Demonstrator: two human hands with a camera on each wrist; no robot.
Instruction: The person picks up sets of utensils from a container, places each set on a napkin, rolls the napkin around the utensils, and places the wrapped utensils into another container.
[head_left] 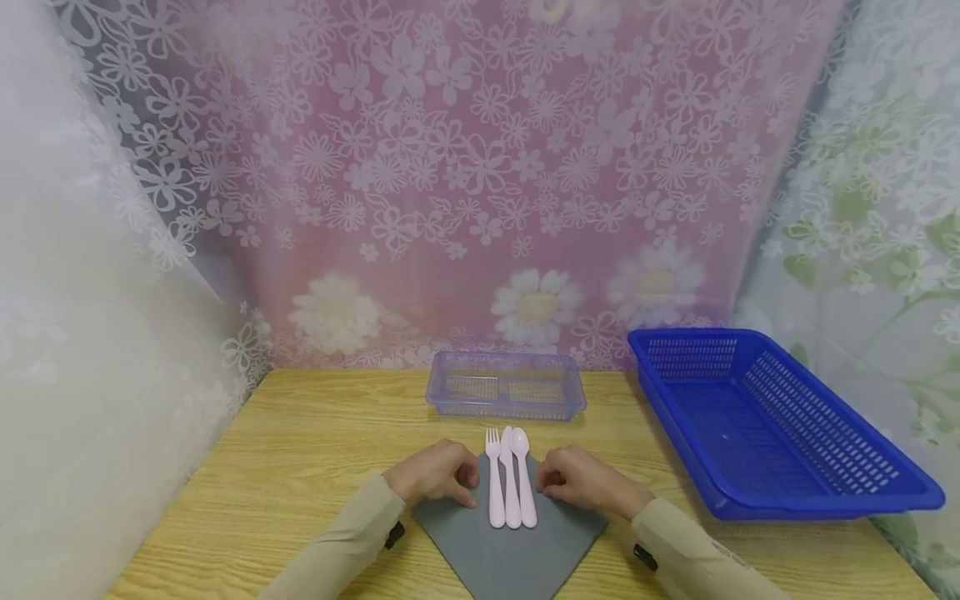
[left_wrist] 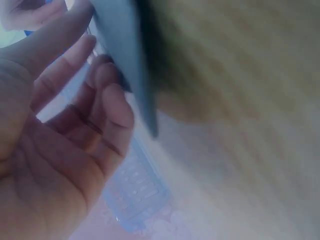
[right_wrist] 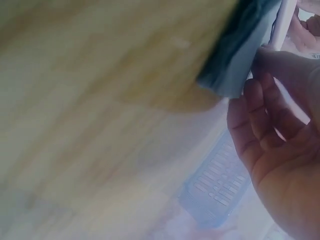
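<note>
A grey cloth napkin (head_left: 510,554) lies on the wooden table with one corner toward the front. On it, side by side and upright in the head view, are a pale pink fork (head_left: 496,492), knife (head_left: 512,492) and spoon (head_left: 527,492). My left hand (head_left: 438,472) is at the napkin's left edge, fingers loosely bent and thumb reaching over the cloth. Opposite, my right hand (head_left: 581,479) has its bent fingertips beside the spoon, at the napkin's right edge. Both wrist views show fingers close against the cloth edge; neither hand visibly grips it.
Behind the cutlery stands a clear purplish plastic basket (head_left: 506,408). A larger blue basket (head_left: 720,492) with slotted walls takes up the table's right side. Flowered curtains (head_left: 450,167) hang behind and on both sides of the wooden table (head_left: 300,433).
</note>
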